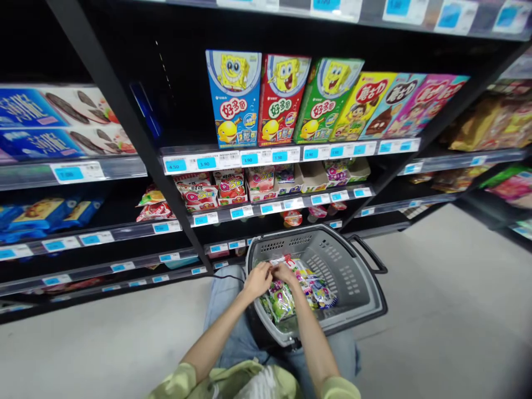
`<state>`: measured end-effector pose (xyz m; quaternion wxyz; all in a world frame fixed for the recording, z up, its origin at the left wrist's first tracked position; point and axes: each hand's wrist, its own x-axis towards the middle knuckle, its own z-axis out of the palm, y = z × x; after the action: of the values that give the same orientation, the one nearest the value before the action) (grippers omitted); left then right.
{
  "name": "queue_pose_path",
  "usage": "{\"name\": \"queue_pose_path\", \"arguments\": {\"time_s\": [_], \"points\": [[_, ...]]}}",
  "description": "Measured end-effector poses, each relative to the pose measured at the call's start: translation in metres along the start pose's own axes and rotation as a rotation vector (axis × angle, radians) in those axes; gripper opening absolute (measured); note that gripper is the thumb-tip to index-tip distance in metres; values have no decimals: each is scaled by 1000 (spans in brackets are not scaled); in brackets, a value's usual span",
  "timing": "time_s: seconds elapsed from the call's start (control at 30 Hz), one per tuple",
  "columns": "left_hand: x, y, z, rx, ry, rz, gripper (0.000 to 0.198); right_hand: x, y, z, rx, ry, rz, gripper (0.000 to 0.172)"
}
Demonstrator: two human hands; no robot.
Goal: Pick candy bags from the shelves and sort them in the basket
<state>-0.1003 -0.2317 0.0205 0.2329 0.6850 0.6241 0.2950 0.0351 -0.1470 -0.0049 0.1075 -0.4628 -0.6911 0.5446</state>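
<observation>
Left hand: I see my left hand (257, 280) with fingers curled narrow, pinching the small red-and-white foil packet (277, 261).
Right hand: my right hand (286, 272) meets the left, closed on the same packet.
Packet: between both hands, atop the glossy green and purple sweet bags (280, 302).
Basket: the grey plastic shopping basket (361, 299) sits beneath my hands.
Shelf: tall cartoon-printed cardboard boxes (235, 100) stand well beyond the hands.

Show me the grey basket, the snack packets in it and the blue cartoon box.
grey basket (356, 288): head view, right inner wall.
snack packets (281, 302): head view, green packet.
blue cartoon box (233, 100): head view, front face.
</observation>
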Motion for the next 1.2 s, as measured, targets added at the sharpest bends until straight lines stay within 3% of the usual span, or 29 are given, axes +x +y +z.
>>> {"name": "queue_pose_path", "arguments": {"time_s": [0.17,0.37,0.47,0.53,0.67,0.83,0.9,1.03,1.2], "points": [[1,-5,-2,-80,87,41,46,-26,8,-20,215,74,-120,36],[2,-9,-2,-147,56,14,83,-74,2,-30,380,437,-231,24],[1,-8,-5,-167,-33,2,93,-85,0,-25,524,575,-249,34],[1,-8,-7,-171,-120,7,85,-86,1,-18,643,665,-254,41],[4,-11,-9,-169,-217,-3,39,-79,6,-6,793,786,-245,44],[10,-14,-10,-243,-237,-15,18,-73,11,0,772,794,-240,36],[12,-15,-12,-301,-239,-10,19,-73,9,2,747,730,-241,38],[14,-17,-14,-424,-214,-36,25,-69,3,8,746,507,-224,59],[18,-18,-13,-534,-195,-63,35,-65,2,9,766,473,-164,57]]}}
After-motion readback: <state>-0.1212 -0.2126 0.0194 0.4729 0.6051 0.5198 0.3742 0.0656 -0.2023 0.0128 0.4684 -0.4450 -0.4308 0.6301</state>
